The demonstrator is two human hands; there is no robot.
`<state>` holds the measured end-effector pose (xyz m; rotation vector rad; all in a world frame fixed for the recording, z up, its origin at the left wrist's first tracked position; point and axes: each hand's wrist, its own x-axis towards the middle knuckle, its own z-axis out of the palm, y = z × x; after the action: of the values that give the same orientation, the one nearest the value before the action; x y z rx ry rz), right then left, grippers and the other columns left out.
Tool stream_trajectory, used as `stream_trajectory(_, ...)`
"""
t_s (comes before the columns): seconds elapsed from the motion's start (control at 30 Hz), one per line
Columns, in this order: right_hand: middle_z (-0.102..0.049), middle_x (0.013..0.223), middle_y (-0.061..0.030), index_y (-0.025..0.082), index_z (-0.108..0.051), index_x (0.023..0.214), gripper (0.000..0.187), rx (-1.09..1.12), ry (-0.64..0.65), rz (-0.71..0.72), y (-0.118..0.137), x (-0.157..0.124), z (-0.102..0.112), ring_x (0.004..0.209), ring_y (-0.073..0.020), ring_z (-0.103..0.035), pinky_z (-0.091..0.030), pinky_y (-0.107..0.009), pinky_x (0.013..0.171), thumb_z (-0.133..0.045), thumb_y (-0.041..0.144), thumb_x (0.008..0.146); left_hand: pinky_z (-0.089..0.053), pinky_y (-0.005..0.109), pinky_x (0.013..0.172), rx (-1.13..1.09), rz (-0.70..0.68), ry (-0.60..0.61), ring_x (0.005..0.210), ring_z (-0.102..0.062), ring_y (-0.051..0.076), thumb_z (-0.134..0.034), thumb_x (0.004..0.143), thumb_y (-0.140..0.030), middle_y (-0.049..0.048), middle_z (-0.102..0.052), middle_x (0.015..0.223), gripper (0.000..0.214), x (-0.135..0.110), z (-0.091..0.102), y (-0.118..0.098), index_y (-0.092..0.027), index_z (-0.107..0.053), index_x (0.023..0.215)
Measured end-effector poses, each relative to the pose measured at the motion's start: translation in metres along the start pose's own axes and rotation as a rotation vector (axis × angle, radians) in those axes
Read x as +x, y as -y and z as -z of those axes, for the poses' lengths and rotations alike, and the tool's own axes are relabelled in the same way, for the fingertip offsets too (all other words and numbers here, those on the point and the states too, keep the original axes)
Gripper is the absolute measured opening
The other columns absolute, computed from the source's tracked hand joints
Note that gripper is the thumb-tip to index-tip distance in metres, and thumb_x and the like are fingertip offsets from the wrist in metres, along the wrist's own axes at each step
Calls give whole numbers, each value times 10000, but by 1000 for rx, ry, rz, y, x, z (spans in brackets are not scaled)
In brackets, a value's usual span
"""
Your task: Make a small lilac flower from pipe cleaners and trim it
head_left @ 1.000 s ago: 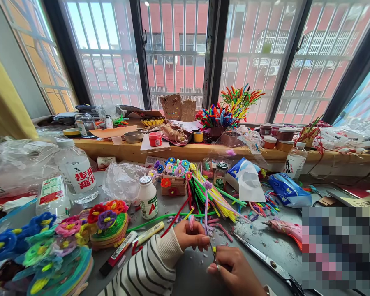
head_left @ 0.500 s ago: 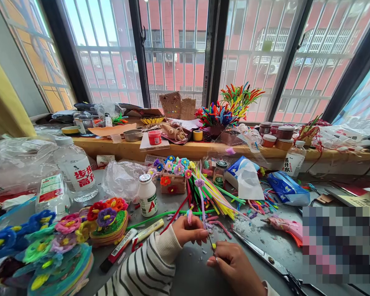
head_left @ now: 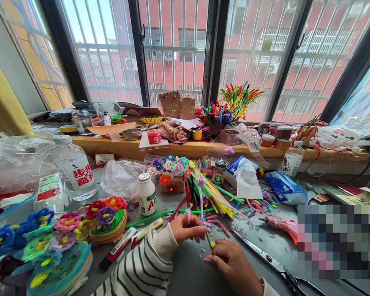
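Observation:
My left hand [head_left: 189, 230] is closed in a pinch, with a curled pink and pale blue pipe cleaner [head_left: 188, 215] showing above its fingers. From its fingertips a thin dark wire-like piece [head_left: 210, 243] runs down to my right hand [head_left: 228, 259], whose thumb and forefinger are closed on it. Beside that piece sits a small yellow bit [head_left: 213, 244]. A lilac pipe-cleaner flower [head_left: 200, 181] stands just behind, its stem reaching down near my left fingers; whether they touch it I cannot tell. Large scissors [head_left: 259, 253] lie on the grey table right of my right hand.
Finished flowers [head_left: 69, 224] on layered bases fill the left side. A white bottle [head_left: 146, 195], a flower box [head_left: 172, 183] and loose pipe cleaners [head_left: 217, 195] stand behind my hands. A pink glue gun [head_left: 280, 226] and tissue packs [head_left: 286, 187] lie right, amid scraps.
Both hands hold nearly the same pose, still joined by the thin dark piece. The whole view has shifted very slightly.

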<state>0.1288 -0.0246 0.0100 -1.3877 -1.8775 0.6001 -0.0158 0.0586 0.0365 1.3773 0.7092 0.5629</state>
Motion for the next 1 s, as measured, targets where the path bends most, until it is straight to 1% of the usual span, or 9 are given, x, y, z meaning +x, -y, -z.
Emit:
stream_trajectory(0.1, -359, 469, 26, 174, -275, 418, 497, -24, -1, 2, 0, 0, -1, 460, -99, -376, -256, -219, 453, -374, 559, 717, -366, 200, 451, -40, 8, -5, 419, -495, 65, -654, 531, -328, -20, -575, 477, 246, 0, 1, 0, -124, -518, 515)
stream_trajectory(0.23, -340, 465, 31, 172, -273, 425, 518, 12, 30, 3, 0, -1, -2, 453, -93, -350, -236, -213, 438, -347, 605, 700, -365, 192, 442, -81, -31, -3, 414, -486, 58, -669, 523, -290, -22, -573, 471, 241, -1, 0, -2, -117, -502, 512)
stream_trajectory(0.4, -314, 467, 35, 174, -263, 448, 554, 38, 69, 28, 3, -4, -1, 447, -92, -312, -204, -220, 432, -225, 676, 679, -383, 194, 437, -128, -22, 42, 420, -500, 66, -676, 510, -297, -24, -572, 463, 255, -2, -3, -3, -115, -496, 504)
stream_trajectory(0.57, -344, 476, 18, 179, -262, 448, 589, 92, 135, 5, 11, -3, 5, 471, -111, -348, -240, -230, 457, -126, 716, 649, -389, 186, 448, -145, -28, 93, 435, -514, 66, -668, 535, -260, -18, -581, 477, 224, -3, -5, -1, -110, -503, 508)
stream_trajectory(0.77, -385, 463, 1, 181, -301, 423, 605, 164, 157, -20, 13, -2, 6, 471, -123, -387, -290, -236, 473, -140, 722, 639, -384, 177, 432, -146, -29, 99, 418, -507, 59, -672, 531, -245, -19, -577, 470, 223, -3, -6, 0, -104, -501, 506)
stream_trajectory(1.0, -373, 448, 7, 177, -313, 407, 603, 156, 131, -20, 10, -1, 4, 463, -120, -391, -281, -235, 463, -166, 705, 657, -378, 176, 428, -133, -21, 89, 420, -511, 62, -675, 528, -241, -17, -579, 473, 228, -2, -6, 1, -106, -495, 492)
